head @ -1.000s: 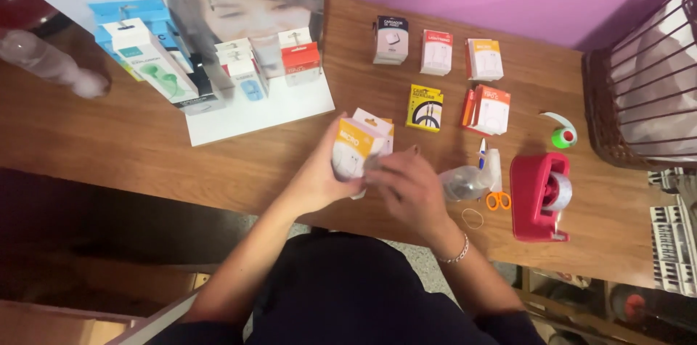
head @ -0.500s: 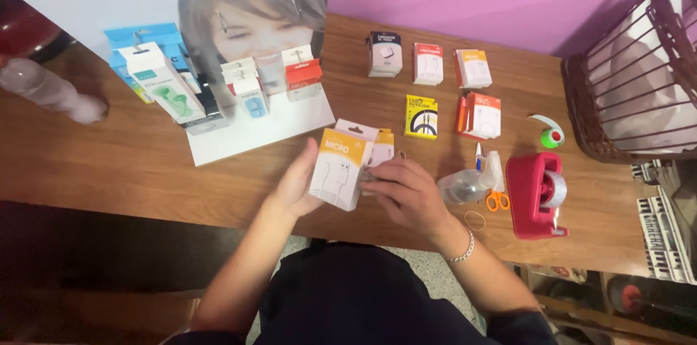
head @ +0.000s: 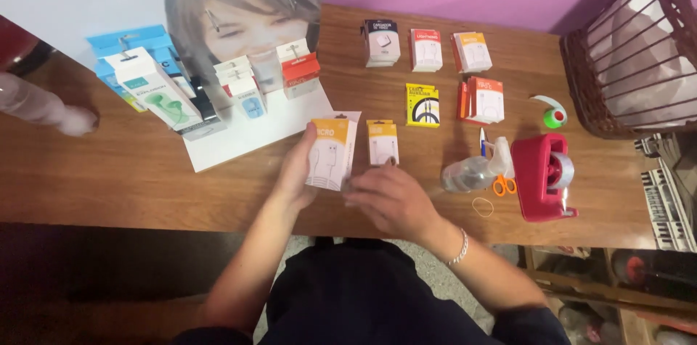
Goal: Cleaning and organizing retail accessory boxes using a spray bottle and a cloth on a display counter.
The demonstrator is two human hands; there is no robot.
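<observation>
Head view. Left hand [head: 296,174]: fingers closed around the left edge of a white-and-orange cardboard accessory packet [head: 330,153], held tilted just above the brown wooden tabletop [head: 131,171]. Right hand [head: 388,200]: fingers loosely spread, palm down, touching the packet's lower right corner; whether they pinch it cannot be told. Second, smaller white-and-orange packet [head: 382,142]: flat on the tabletop, just beside the held one. Yellow-and-black cable packet [head: 422,105]: beyond it. Red tape dispenser [head: 543,175]: well to the right. Orange-handled scissors [head: 502,184]: beside the dispenser.
</observation>
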